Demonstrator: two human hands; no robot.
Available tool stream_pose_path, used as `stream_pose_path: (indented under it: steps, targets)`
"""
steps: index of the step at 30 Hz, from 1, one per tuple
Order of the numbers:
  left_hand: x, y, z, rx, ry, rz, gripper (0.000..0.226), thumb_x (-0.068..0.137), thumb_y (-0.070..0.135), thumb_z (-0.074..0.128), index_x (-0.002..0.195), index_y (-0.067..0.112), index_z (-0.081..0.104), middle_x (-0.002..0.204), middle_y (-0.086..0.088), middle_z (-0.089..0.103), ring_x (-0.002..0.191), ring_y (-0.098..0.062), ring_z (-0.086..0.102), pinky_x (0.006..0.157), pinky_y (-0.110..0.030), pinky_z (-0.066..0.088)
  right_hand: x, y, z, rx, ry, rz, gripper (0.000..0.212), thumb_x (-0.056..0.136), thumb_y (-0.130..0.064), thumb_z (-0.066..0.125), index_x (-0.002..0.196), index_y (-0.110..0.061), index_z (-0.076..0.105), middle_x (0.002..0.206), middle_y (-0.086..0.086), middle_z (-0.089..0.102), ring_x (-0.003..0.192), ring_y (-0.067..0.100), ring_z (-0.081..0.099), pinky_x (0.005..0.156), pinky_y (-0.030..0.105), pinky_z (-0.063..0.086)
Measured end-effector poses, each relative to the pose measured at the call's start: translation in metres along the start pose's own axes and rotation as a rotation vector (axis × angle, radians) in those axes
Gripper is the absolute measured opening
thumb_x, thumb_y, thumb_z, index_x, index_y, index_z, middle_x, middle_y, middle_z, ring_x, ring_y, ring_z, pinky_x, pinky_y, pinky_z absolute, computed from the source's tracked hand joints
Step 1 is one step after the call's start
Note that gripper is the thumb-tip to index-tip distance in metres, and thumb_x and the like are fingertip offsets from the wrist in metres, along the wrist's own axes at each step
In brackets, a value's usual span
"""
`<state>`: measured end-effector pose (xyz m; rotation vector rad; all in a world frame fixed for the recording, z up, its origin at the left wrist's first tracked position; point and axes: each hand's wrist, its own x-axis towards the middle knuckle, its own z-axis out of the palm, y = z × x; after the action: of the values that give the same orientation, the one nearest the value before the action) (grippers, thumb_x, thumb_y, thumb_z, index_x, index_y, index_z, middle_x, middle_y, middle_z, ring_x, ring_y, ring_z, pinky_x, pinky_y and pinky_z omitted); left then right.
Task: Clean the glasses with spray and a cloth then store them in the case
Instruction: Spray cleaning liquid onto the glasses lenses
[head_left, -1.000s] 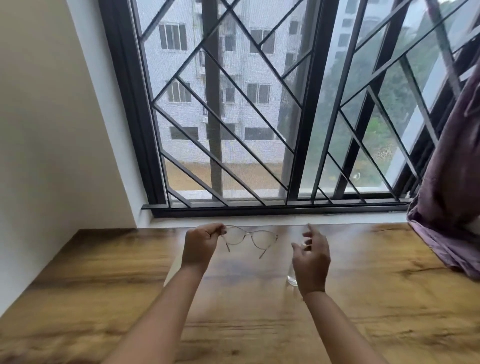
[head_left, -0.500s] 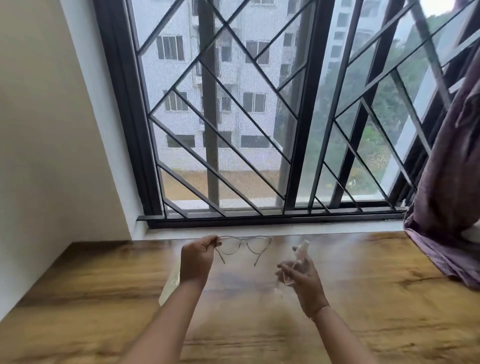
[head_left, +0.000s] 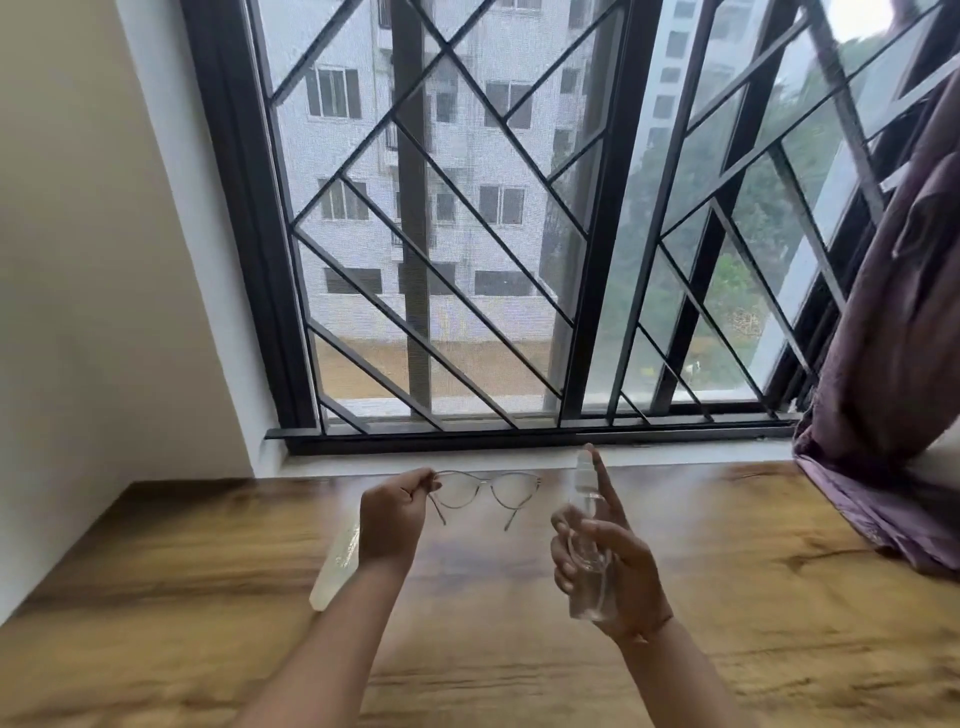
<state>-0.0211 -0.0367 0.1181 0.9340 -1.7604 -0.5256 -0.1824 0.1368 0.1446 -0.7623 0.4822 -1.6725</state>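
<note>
Head view is showing us pinching the glasses (head_left: 487, 480) by one hinge in our left hand (head_left: 388, 522), holding them over the tabletop (head_left: 156, 597), level with the nozzle so mist can reach the lenses. Our right hand (head_left: 618, 571) is curling its fingers (head_left: 562, 548) round the spray bottle (head_left: 589, 597), index finger pointing up beside the nozzle, probably readying a press. A pale object (head_left: 337, 561), perhaps the case, is lying by our left wrist.

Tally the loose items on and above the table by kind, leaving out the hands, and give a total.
Glasses: 1, pinched by the left hand.
Spray bottle: 1, gripped in the right hand.
Pale translucent object: 1, lying on the table beside the left forearm; what it is I cannot tell.
Total: 3
</note>
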Motion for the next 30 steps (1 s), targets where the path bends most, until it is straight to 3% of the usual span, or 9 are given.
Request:
stream_pose_path:
  steps: [2,6,11,15,19,22,24,27,30]
  targets:
    - [0.0,0.002,0.0,-0.004,-0.006,-0.025,0.013,0.073,0.0,0.069,0.078,0.01,0.075,0.074,-0.004,0.075,0.07,-0.015,0.069,0.064,-0.022,0.047,0.002,0.003,0.009,-0.227,0.162,-0.133,0.09,0.061,-0.003,0.076,0.131,-0.047,0.04,0.07,0.012,0.05,0.043,0.023,0.05,0.044,0.031,0.049]
    - [0.002,0.009,0.0,-0.006,0.033,-0.035,0.013,0.073,0.0,0.07,0.077,0.011,0.075,0.074,-0.003,0.075,0.07,-0.01,0.067,0.061,-0.015,0.043,0.005,0.009,0.03,-0.458,0.213,-0.21,0.085,0.074,0.018,0.054,0.13,-0.045,0.04,0.068,0.012,0.051,0.044,0.026,0.051,0.046,0.037,0.051]
    - [0.002,0.01,0.0,-0.002,0.045,-0.029,0.015,0.072,-0.002,0.069,0.076,0.012,0.075,0.073,-0.003,0.075,0.07,-0.009,0.066,0.06,-0.013,0.041,0.0,0.009,0.043,-0.066,-0.022,-0.055,0.079,0.065,0.002,0.057,0.132,-0.037,0.04,0.072,0.015,0.046,0.047,0.024,0.05,0.045,0.032,0.051]
    - [0.001,0.008,-0.001,0.007,0.044,-0.041,0.014,0.072,-0.001,0.069,0.075,0.011,0.075,0.072,-0.004,0.074,0.067,-0.011,0.066,0.059,-0.016,0.041,-0.001,0.015,0.047,0.125,-0.223,-0.052,0.019,0.081,-0.011,0.044,0.1,-0.013,0.039,0.081,0.013,0.046,0.057,0.021,0.054,0.048,0.028,0.051]
    - [-0.001,0.007,-0.001,0.017,0.05,-0.018,0.009,0.071,0.01,0.066,0.073,0.013,0.074,0.069,-0.003,0.074,0.063,-0.014,0.066,0.058,-0.024,0.045,-0.003,0.013,0.049,0.029,-0.115,-0.113,0.016,0.086,-0.017,0.038,0.088,-0.004,0.047,0.086,0.011,0.049,0.058,0.015,0.049,0.051,0.024,0.051]
    - [-0.001,0.006,-0.001,0.018,0.051,-0.014,0.009,0.071,0.009,0.066,0.073,0.013,0.074,0.068,-0.003,0.074,0.06,-0.01,0.064,0.055,-0.017,0.04,0.0,0.014,0.047,0.01,0.005,0.038,0.032,0.078,-0.006,0.05,0.11,-0.012,0.049,0.074,0.012,0.049,0.051,0.023,0.052,0.045,0.03,0.049]
    - [-0.001,0.006,-0.001,0.023,0.053,-0.016,0.01,0.071,0.005,0.068,0.073,0.012,0.074,0.068,-0.003,0.074,0.06,-0.011,0.064,0.055,-0.017,0.04,0.005,0.017,0.043,-0.405,0.263,-0.085,0.07,0.072,0.006,0.056,0.127,-0.037,0.046,0.06,0.008,0.046,0.043,0.021,0.046,0.044,0.029,0.048]
    - [0.0,0.008,-0.002,0.019,0.065,-0.009,0.01,0.072,0.008,0.065,0.074,0.011,0.074,0.068,-0.005,0.074,0.061,-0.016,0.066,0.056,-0.02,0.041,0.012,0.03,0.048,-1.361,0.413,-0.425,0.088,0.069,0.003,0.061,0.135,-0.048,0.032,0.048,-0.001,0.037,0.041,0.013,0.039,0.049,0.022,0.046]
    - [0.0,0.009,-0.001,0.028,0.064,0.008,0.017,0.073,0.019,0.058,0.072,0.012,0.073,0.067,-0.004,0.073,0.059,-0.017,0.066,0.056,-0.025,0.044,0.016,0.038,0.053,-1.682,0.427,-0.462,0.093,0.068,-0.006,0.057,0.14,-0.05,0.017,0.056,-0.009,0.035,0.045,0.011,0.039,0.053,0.023,0.045]
